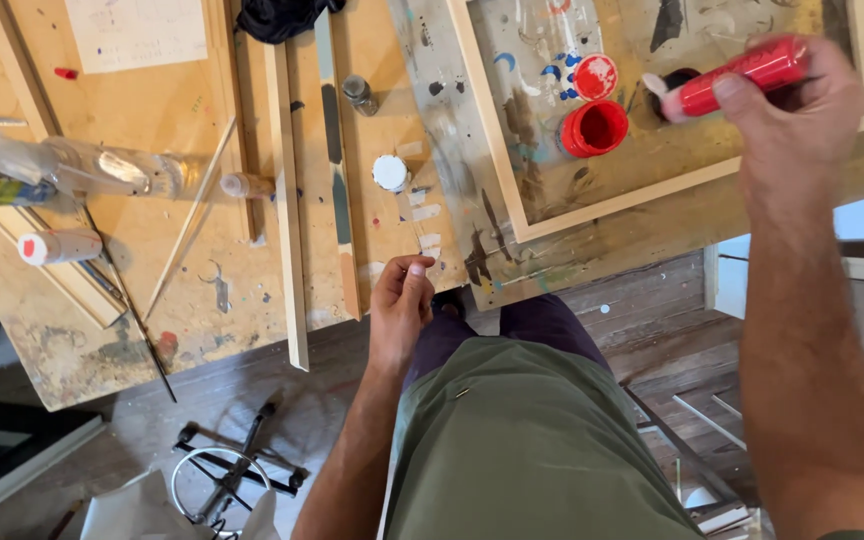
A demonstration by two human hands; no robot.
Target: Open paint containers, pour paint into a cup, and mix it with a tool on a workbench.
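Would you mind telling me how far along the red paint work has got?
Done: the red pot stands open, its lid beside it. In hand: the right hand holds a red paint tube over the framed board. Left hand rests at the table edge; no fresh red painted yet.

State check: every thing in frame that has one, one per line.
right hand: gripping red paint tube
red paint tube: tilted, nozzle end over tray
red paint jar: open
red lid: off, lying beside jar
left hand: empty, at table edge
white-capped jar: closed
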